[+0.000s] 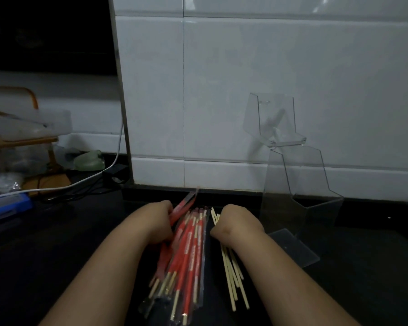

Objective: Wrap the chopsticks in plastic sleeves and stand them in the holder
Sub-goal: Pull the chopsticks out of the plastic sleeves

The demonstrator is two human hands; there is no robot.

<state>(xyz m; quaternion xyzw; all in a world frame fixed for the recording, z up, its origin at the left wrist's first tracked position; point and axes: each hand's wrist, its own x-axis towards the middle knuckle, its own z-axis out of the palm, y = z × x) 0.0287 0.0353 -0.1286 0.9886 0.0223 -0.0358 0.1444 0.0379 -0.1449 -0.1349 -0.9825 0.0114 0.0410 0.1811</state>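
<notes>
Just beside sleeved chopsticks (189,251), left hand (159,222) gripping red sleeve (186,204), right hand (236,222) opposite

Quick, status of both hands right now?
Left hand: holds a red sleeve.
Right hand: on the bare chopsticks; grip cannot be told.

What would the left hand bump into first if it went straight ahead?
Probably the white tiled wall; only the red sleeve it holds lies ahead of the left hand. Depth is unclear.

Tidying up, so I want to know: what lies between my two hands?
In the head view, the red-sleeved chopsticks lie between left hand and right hand, with bare chopsticks nearer the right.
</notes>
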